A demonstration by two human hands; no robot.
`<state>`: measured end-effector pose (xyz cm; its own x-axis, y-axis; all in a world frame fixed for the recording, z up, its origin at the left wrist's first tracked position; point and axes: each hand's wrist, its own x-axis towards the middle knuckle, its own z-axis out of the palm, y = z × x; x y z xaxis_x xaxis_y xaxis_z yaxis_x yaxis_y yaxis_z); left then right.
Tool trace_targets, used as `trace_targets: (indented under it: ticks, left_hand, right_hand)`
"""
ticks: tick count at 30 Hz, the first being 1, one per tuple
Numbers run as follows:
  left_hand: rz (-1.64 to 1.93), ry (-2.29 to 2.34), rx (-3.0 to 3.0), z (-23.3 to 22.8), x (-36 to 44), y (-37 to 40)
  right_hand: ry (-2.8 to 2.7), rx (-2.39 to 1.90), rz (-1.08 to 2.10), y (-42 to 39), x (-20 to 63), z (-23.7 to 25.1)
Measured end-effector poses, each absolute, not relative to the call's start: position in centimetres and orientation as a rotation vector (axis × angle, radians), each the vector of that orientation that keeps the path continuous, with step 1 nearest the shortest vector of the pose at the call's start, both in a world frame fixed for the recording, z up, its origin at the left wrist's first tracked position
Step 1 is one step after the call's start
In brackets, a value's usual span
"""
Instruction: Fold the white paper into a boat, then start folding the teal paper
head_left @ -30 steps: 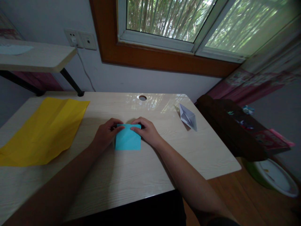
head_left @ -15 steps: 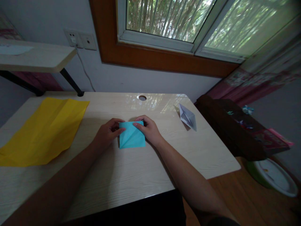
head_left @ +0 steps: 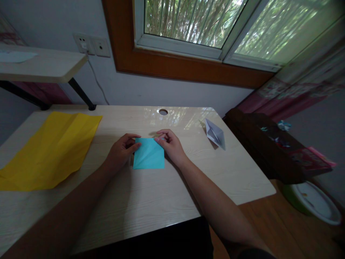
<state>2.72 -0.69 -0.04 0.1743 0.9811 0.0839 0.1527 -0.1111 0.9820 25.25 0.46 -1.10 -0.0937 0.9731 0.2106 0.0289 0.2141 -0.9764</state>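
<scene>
A folded blue paper square (head_left: 148, 154) lies in the middle of the pale wooden desk (head_left: 151, 201). My left hand (head_left: 121, 151) rests at its upper left corner, fingertips touching the edge. At the upper right corner my right hand (head_left: 170, 145) pinches the paper's top edge between thumb and fingers.
A large creased yellow sheet (head_left: 51, 149) covers the desk's left side. A folded white paper boat (head_left: 215, 133) sits at the right rear. A cable hole (head_left: 163, 112) is at the back. A dark cabinet (head_left: 269, 147) and a green-rimmed bowl (head_left: 314, 201) stand to the right.
The blue paper has shifted and turned slightly under my hands. My right hand has moved up to pinch its top right corner. My left hand has stayed at the left corner.
</scene>
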Motion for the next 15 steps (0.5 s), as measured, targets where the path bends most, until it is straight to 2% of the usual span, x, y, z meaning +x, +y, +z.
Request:
trace_targets:
  ticks: [15]
  left_hand:
    - [1.137, 1.198, 1.478, -0.17, 2.52, -0.59]
  right_hand:
    - [-1.210, -0.977, 1.127, 1.13, 25.51, -1.04]
